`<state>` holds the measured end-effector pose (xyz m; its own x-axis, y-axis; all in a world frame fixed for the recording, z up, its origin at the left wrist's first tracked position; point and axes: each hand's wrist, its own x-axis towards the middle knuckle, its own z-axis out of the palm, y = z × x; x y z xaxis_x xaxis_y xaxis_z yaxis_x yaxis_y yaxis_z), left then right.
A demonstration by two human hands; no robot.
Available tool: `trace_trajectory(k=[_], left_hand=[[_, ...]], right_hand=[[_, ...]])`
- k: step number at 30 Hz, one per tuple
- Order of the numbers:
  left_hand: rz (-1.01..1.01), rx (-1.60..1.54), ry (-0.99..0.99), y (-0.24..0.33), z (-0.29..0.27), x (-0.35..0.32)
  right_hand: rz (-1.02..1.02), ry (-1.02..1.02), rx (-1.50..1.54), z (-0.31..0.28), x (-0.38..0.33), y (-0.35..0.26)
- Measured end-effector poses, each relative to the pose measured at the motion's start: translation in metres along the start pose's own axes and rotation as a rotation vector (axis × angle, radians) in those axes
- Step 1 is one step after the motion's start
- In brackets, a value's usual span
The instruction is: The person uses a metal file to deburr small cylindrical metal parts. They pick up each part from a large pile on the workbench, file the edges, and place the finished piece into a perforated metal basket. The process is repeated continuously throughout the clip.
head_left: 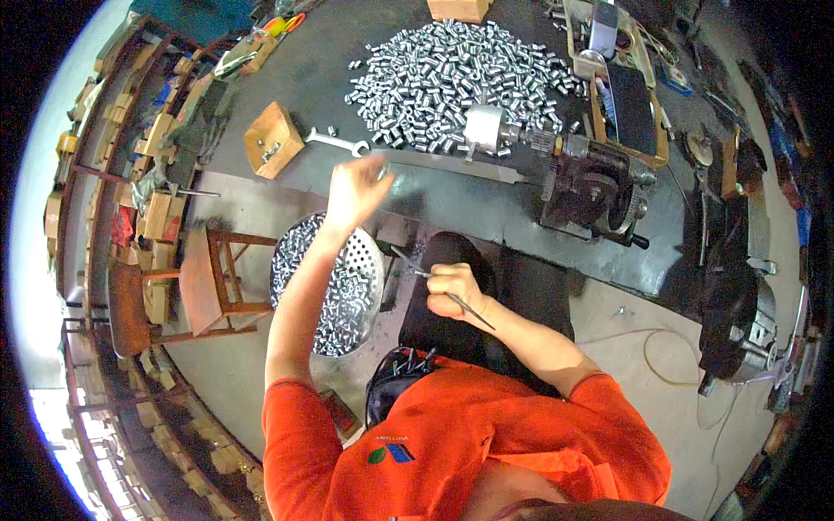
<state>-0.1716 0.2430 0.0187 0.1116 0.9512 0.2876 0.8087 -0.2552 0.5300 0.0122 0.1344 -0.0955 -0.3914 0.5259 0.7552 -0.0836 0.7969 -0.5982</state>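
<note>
My left hand is over the near edge of the dark workbench, below an open-end wrench. Its fingers are curled together; a small shiny spot shows at their tips, but I cannot make out what they hold. My right hand, over my lap, is closed around a thin dark rod that slants from upper left to lower right. Beyond both hands, small shiny metal sleeves lie heaped on the bench. More sleeves fill much of a perforated metal basin beneath my left forearm.
A bench machine with gears and a round metal head stands at right. At the left, a small wooden box holds a few sleeves. A wooden stool and laden shelves line the left side; trays of tools sit far right.
</note>
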Motion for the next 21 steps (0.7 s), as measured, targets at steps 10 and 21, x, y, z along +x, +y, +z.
trace_trajectory(k=[10, 21], left_hand=[[-0.168, -0.809, 0.041, 0.015, -0.028, 0.039], [-0.815, -0.569, 0.023, -0.219, 0.014, -0.178]], right_hand=[[0.310, 0.089, 0.099, 0.002, 0.001, -0.007], [0.392, 0.032, 0.184, 0.008, 0.000, -0.008]])
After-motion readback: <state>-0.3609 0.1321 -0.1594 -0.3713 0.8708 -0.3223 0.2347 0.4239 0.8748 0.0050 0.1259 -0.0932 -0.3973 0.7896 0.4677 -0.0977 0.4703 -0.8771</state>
